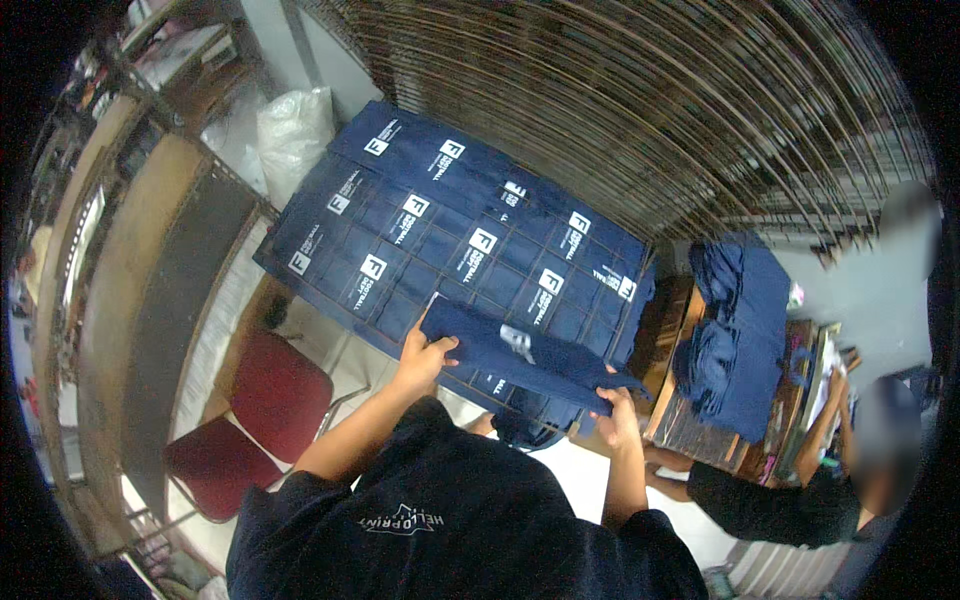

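A navy fabric piece [475, 340] with a blurred white print is stretched between my two hands. My left hand [426, 358] pinches its left end, and my right hand [616, 412] grips the right end, thumb on top. The fabric is held above the near edge of a wide layer of navy printed fabric panels [430, 240]. These panels lie in rows, each with a white square emblem and white lettering. Whether the held piece touches the layer beneath is hard to tell.
On the right, a wooden table [690, 430] carries a heap of navy fabric [735, 340]. Beside it is a person in dark clothes [770, 500]. Red-padded chairs [280, 395] stand at left, and a white plastic sack [292, 135] is behind. Slatted racks [620, 100] rise beyond the panels.
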{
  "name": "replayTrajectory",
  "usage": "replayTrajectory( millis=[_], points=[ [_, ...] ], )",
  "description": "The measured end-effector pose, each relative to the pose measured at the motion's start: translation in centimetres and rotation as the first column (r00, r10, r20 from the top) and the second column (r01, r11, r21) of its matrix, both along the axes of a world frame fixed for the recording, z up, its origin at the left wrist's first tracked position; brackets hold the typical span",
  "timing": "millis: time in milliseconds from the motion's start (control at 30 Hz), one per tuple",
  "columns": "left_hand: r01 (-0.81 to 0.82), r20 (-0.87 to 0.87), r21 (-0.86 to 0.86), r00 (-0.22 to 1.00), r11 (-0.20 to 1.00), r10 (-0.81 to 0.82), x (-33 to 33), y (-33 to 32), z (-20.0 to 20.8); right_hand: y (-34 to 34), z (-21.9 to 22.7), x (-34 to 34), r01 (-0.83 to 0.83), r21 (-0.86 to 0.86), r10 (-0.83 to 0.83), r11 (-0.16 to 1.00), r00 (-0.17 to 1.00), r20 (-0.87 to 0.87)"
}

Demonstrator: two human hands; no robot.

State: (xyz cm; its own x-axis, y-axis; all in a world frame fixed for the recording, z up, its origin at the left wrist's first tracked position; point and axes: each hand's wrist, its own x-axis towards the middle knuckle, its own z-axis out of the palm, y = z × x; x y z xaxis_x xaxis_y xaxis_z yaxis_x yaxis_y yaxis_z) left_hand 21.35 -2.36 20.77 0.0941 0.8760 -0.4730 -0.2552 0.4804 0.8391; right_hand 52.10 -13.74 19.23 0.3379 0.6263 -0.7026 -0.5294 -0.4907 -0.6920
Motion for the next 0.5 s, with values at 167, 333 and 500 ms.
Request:
replayTrajectory(
  millis=[167,333,500],
  points=[
    [0.1,0.079,-0.084,0.993,0.991,-0.093,-2.7,8.7,-2.2,8.2,0.3,-1.0,-0.167,0.143,0.168,0.976,0.986,0.007],
    [0.075,0.211,0.0,0.975,0.997,-0.073,-3.0,16.6,-2.6,16.4,0.7,-0.9,-0.04,0.289,0.023,0.957,0.998,0.061],
    [0.097,0.088,0.004,0.991,0.995,-0.097,-3.1,24.9,-7.9,24.0,-4.0,1.6,0.131,0.259,-0.154,0.957,0.986,0.068]
  ],
)
